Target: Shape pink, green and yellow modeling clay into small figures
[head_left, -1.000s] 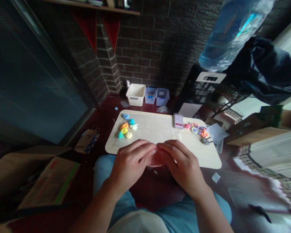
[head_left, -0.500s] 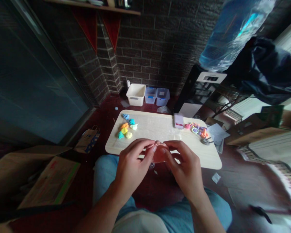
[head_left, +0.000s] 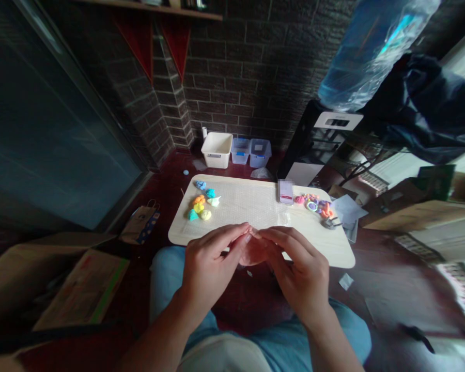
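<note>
A flattened, pinkish piece of modelling clay [head_left: 254, 251] hangs between my two hands, just in front of the table's near edge. My left hand [head_left: 213, 258] pinches its upper left part between thumb and fingertips. On the other side my right hand [head_left: 296, 263] grips the upper right part, its thumb hidden partly behind the fingers. Lumps of coloured clay, such as the yellow lump [head_left: 198, 207] and the blue lump [head_left: 200, 184], lie at the table's left. Small shaped clay pieces [head_left: 312, 205] are grouped at the right.
The pale table [head_left: 318, 248] carries a transparent bubble-textured sheet [head_left: 244, 204] and a phone [head_left: 285, 191]. Behind it stand a white bin [head_left: 217, 151], bluish boxes [head_left: 259, 153] and a water dispenser [head_left: 310, 144]. Cardboard boxes [head_left: 81, 287] lie at left.
Both hands have closed in on the clay's upper edge, and my right hand's fingers are now straighter. The clay sheet hangs slightly lower. The lumps on the table stay put.
</note>
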Available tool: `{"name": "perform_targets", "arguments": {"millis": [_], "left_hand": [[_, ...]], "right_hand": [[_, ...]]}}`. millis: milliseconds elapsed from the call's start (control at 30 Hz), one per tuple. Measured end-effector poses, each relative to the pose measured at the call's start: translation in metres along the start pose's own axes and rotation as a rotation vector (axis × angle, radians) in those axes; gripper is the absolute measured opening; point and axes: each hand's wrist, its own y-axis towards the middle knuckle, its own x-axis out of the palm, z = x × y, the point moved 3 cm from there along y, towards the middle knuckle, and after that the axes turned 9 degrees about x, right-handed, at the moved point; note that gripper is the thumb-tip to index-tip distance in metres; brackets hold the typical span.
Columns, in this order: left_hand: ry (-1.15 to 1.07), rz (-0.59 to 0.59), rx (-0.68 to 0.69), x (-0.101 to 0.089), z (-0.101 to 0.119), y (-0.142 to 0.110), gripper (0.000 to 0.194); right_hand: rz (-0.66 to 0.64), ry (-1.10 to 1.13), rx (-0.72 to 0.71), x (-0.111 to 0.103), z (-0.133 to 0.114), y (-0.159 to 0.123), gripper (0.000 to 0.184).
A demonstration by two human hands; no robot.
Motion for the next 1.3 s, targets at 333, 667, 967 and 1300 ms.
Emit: {"name": "perform_targets", "arguments": {"millis": [333, 667, 967, 1300], "left_hand": [[-0.033, -0.042, 0.075, -0.008, 0.007, 0.005, 0.021], [0.004, -0.084, 0.132, -0.008, 0.011, 0.004, 0.023], [0.047, -0.114, 0.165, -0.009, 0.012, 0.003, 0.026], [0.016, -0.114, 0.155, -0.005, 0.001, 0.006, 0.018]], "right_hand": [[-0.085, -0.075, -0.111, -0.004, -0.005, -0.001, 0.032], [-0.068, -0.120, -0.114, -0.003, -0.007, 0.000, 0.025], [-0.059, -0.132, -0.106, -0.002, -0.008, 0.001, 0.024], [-0.064, -0.081, -0.034, 0.002, -0.003, 0.006, 0.023]]}}
